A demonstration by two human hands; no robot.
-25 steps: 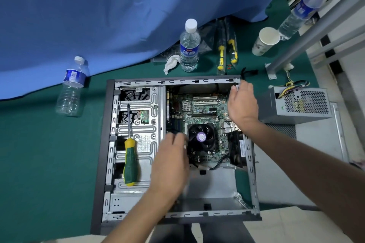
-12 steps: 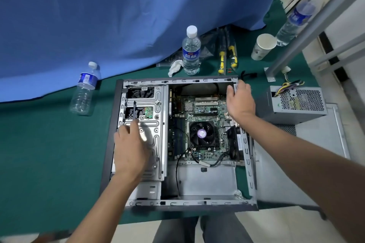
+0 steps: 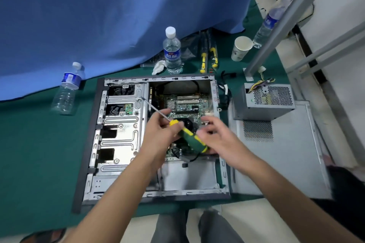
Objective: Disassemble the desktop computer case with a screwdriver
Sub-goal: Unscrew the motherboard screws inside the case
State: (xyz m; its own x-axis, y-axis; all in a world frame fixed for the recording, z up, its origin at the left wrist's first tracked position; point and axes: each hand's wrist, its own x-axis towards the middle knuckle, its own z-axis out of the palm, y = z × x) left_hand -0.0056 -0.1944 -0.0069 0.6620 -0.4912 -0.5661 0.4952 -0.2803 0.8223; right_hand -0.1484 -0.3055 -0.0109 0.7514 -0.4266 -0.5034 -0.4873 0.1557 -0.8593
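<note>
The open computer case (image 3: pixel 92 144) lay flat on the green mat; the left hand (image 3: pixel 160 134) pinched the screwdriver (image 3: pixel 183 130) near its collar, the right hand (image 3: pixel 215 136) curled loosely, blurred, at the handle's end; the tip sat at the drive cage (image 3: pixel 126 120), and I judged it needed squaring before turning.

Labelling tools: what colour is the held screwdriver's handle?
Green with yellow trim, head view.

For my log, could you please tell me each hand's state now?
Left hand: closed around the green-and-yellow-handled screwdriver.
Right hand: blurred at its handle end; grip cannot be told.
</note>
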